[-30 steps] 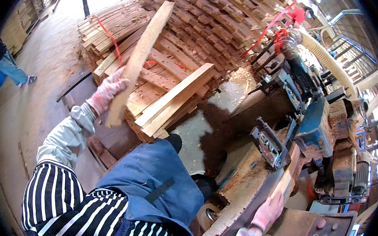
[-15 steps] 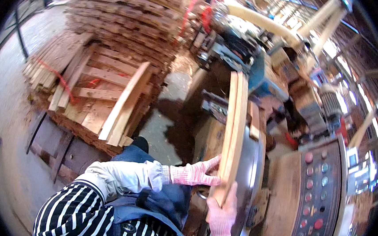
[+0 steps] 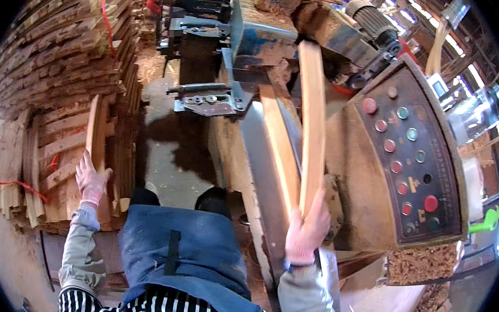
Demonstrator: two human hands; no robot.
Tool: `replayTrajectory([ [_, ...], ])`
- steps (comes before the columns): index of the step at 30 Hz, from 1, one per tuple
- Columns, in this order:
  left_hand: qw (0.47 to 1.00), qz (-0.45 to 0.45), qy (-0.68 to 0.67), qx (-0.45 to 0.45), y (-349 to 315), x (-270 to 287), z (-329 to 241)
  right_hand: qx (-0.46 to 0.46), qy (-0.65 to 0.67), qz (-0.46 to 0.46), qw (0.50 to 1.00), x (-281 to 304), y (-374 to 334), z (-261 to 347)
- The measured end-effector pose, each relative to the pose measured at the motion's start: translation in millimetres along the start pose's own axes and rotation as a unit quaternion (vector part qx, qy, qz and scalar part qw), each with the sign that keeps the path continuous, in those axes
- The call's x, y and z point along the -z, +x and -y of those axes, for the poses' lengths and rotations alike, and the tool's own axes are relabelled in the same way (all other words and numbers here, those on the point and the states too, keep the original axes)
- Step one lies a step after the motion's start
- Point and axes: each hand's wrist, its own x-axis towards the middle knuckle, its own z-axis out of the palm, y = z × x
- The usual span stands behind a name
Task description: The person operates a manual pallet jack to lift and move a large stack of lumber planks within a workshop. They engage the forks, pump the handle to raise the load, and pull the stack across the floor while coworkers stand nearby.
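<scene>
Two long wooden strips meet at their near ends in my right hand (image 3: pixel 308 230), whose gloved fingers are closed around them. One wooden strip (image 3: pixel 279 149) runs along the metal machine bed (image 3: pixel 255 156) toward the machine's housing. The other strip (image 3: pixel 313 111) lies to its right, its far end beside the housing. Out to the left, my gloved left hand (image 3: pixel 92 179) has its fingers spread, at the near end of a board (image 3: pixel 93 125) on the wood stack. Whether those fingers touch the board, I cannot tell.
A control panel (image 3: pixel 405 156) with red and green buttons stands at the right. The blue machine housing (image 3: pixel 262 34) and a motor (image 3: pixel 371 22) are ahead. Tall piles of boards (image 3: pixel 59 41) rise at the left. Wood shavings (image 3: pixel 422 264) lie below the panel.
My left hand has left the strips and reached out left to the stacked boards. My right hand still holds the strips, now spread apart at their far ends. The view has turned.
</scene>
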Motion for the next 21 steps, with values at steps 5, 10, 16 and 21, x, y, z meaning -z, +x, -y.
replayTrajectory([
  [5,0.994,-0.028,-0.025,-0.099,-9.6,-8.7,25.6,-0.041,0.032,-0.093,0.994,-91.8,115.2,9.4],
  [10,0.994,0.091,-0.018,0.062,14.1,-8.2,-10.9,0.024,0.1,-0.109,0.989,-125.0,148.6,19.4],
  [16,0.986,0.131,0.067,0.073,12.8,11.9,4.2,-0.032,0.099,0.122,0.987,-14.5,-2.4,12.6],
  [21,0.981,0.171,0.01,0.086,25.1,19.4,-9.8,0.054,-0.08,0.124,0.988,69.6,-100.7,-5.1],
])
